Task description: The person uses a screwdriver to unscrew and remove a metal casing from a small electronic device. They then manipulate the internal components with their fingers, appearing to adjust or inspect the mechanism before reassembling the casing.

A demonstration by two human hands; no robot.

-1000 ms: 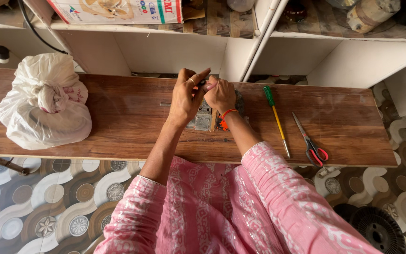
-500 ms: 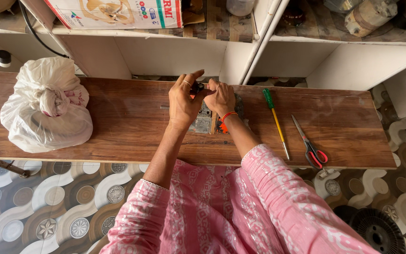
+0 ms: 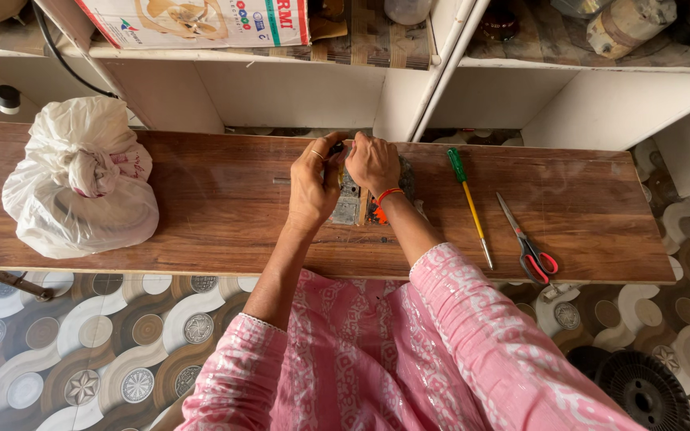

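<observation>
The fingers (image 3: 331,156) of both hands meet over a small grey metal part (image 3: 347,206) lying on the long wooden surface (image 3: 201,199). The left hand (image 3: 313,187) curls its fingers closed around something small and dark at the far end of that part, and the right hand (image 3: 372,164) presses down just beside it, fingers bent; what exactly they pinch I cannot tell. An orange band (image 3: 387,194) circles the right wrist. To the right lies a screwdriver (image 3: 469,203) with a green handle and yellow shaft, and further right, near the surface's front edge, a pair of scissors (image 3: 529,242) with red handles. Well apart on the left sits a knotted white plastic bag (image 3: 81,179). On the white shelf (image 3: 297,88) behind it rests a long white cardboard box (image 3: 201,20) with a picture and coloured print.
</observation>
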